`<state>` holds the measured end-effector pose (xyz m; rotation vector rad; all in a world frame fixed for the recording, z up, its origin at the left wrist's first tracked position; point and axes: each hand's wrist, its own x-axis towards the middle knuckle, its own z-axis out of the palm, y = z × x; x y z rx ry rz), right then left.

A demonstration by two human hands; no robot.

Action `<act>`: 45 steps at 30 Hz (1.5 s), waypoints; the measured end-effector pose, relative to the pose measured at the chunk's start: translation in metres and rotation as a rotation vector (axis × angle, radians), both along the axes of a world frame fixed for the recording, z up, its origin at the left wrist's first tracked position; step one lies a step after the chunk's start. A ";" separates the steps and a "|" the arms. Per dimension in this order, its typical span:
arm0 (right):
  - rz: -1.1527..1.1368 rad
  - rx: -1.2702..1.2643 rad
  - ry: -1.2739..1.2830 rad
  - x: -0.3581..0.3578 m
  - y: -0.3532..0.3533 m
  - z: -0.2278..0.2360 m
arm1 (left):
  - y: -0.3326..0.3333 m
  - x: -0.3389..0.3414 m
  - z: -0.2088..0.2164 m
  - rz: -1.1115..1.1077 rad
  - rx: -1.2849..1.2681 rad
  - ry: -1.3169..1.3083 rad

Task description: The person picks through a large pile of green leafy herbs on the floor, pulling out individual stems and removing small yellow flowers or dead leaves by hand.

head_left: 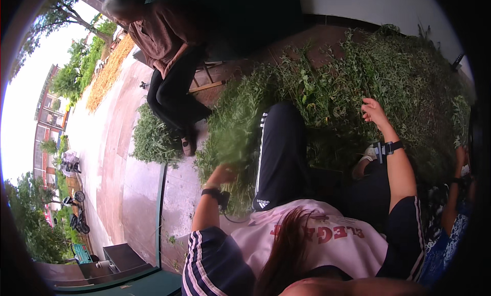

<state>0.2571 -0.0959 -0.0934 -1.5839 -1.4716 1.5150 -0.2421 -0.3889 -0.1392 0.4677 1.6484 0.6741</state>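
Observation:
A blurred bunch of leafy green stalks rises from my left hand, left of my raised knee. My left fingers are smeared by motion, but they appear closed around the lower part of the bunch. Over a large heap of cut green plants, my right hand is half curled, thumb and fingers apart. Nothing shows between them. Each wrist wears a dark strap, the right one with a small device on it.
Another person sits at the upper left, hands together on the lap. A smaller green pile lies by that person's shoe. At the right edge, another person's arm reaches in. A dark box stands lower left, motorbikes beyond.

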 end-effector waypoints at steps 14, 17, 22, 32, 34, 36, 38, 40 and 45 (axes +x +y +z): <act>-0.435 0.388 0.503 0.044 -0.076 0.125 | 0.064 0.030 0.133 -0.408 0.640 1.229; -0.487 0.456 0.683 0.033 -0.063 0.137 | 0.112 0.084 0.173 -0.317 0.911 1.051; -0.467 0.374 0.971 -0.008 -0.025 0.116 | 0.151 0.140 0.177 -0.408 0.845 -0.029; -0.579 -0.131 0.708 -0.015 0.006 0.028 | 0.200 0.163 0.119 -1.035 0.952 0.512; -0.610 -0.284 0.641 -0.010 0.009 0.023 | 0.209 0.167 0.107 -1.007 1.023 0.421; -0.593 -0.359 0.538 -0.003 0.012 0.014 | 0.217 0.176 0.125 -1.054 0.660 0.391; -0.583 -0.446 0.545 -0.003 0.018 -0.001 | 0.230 0.186 0.145 -1.075 0.578 0.412; -0.599 -0.493 0.530 0.003 0.018 -0.005 | 0.233 0.192 0.161 -1.106 0.497 0.401; -0.818 -0.493 0.739 0.041 -0.026 -0.014 | 0.242 0.221 0.185 -1.211 0.298 0.352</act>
